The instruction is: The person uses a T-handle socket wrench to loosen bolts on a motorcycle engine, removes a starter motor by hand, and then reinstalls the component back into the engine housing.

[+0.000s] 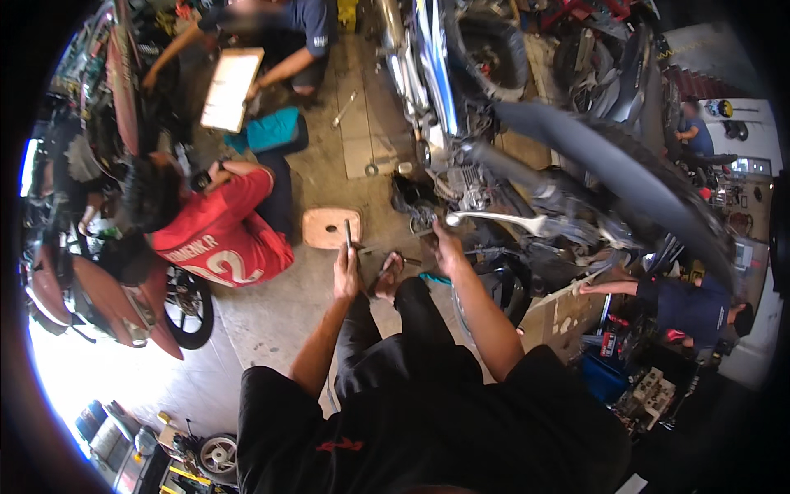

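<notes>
My left hand [346, 272] is closed around a slim grey metal rod [348, 231], which sticks up past the fingers. A second thin straight piece [397, 244] spans the gap between my hands; its exact kind is too small to make out. My right hand [448, 249] is closed at that piece's far end, just below a silver lever [502, 219] on a partly dismantled motorcycle [469, 185]. I cannot tell whether the right hand touches the lever. My foot in a sandal [387, 275] shows on the floor between the hands.
A low pinkish stool [322, 227] stands ahead of my left hand. A person in a red shirt [226, 230] sits at left, another with a white panel [233, 89] beyond. A wrench [345, 109] lies on cardboard. A long black fender [609, 156] extends right; another person [683, 311] reaches in.
</notes>
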Available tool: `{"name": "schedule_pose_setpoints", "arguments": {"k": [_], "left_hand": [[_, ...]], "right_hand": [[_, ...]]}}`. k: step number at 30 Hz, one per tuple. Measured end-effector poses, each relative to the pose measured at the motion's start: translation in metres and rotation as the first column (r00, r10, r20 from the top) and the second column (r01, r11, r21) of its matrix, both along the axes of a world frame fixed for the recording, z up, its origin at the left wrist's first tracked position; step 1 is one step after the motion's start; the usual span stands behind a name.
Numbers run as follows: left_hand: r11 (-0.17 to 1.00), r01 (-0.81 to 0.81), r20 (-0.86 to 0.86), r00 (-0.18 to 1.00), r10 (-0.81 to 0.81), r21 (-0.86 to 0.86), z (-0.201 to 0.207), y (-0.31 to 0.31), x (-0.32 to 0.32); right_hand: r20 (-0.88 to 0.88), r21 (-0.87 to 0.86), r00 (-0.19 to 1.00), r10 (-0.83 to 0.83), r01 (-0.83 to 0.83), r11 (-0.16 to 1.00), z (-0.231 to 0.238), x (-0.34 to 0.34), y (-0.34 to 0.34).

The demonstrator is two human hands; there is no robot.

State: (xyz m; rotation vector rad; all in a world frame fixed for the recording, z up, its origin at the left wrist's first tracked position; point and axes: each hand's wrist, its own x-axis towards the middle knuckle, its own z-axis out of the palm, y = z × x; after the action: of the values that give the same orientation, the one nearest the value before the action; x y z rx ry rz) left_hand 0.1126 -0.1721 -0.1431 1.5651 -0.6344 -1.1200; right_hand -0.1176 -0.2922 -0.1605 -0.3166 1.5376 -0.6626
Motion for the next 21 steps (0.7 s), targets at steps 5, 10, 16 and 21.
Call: {"name": "schedule_pose_setpoints", "arguments": {"k": [5,10,16,21], "left_hand": [[0.987,0.101,0.331,0.942,-0.053,-0.128,-0.126,-0.100,0.050],[0.947,0.145,0.226,0.971,-0.080,-0.287,-0.243,-0.153,0.032],[0.898,0.123,0.107,0.991,-0.085,-0.423,-0.340,-0.198,0.005],[0.852,0.205,0.250,0.964,-0.090,-0.482,-0.347,-0.235,-0.010]], "right_hand": [[0.213,-0.199,0.977,-0.006,0.049,0.979,-0.125,0.063,-0.112],[0.219,-0.327,0.975,-0.022,0.094,0.940,-0.212,0.060,-0.163],[0.188,-0.542,0.979,0.075,0.040,0.840,-0.282,0.027,-0.179],[0.241,-0.642,0.970,0.009,0.153,0.751,-0.314,0.007,-0.205]]}}
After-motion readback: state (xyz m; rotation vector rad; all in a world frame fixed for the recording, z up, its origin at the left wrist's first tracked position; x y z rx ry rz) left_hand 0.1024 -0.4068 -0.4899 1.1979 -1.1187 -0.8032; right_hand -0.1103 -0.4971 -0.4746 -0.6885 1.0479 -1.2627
